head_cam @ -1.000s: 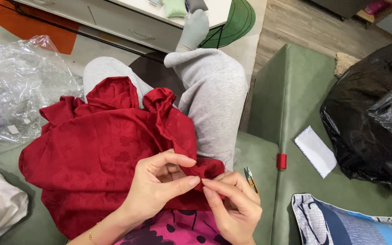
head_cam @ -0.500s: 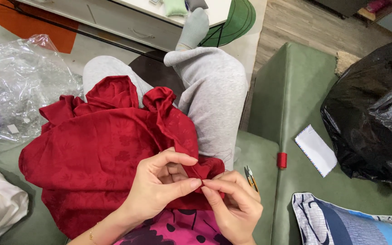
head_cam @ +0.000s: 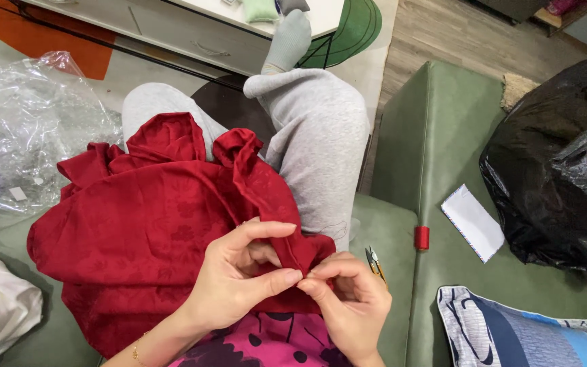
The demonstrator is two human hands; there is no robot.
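A folded edge of the red fabric, lying across the lap, is being pinched closed between left hand and right hand. Fold should be kept taut; thread snips and red spool are lying right.

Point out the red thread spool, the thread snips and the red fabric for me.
red thread spool (head_cam: pixel 421 238), head view, on the middle of its wound side.
thread snips (head_cam: pixel 374 259), head view, on the blades beside the right hand.
red fabric (head_cam: pixel 151 224), head view, on the flat middle over the lap.

clear plastic bag left, black bag right
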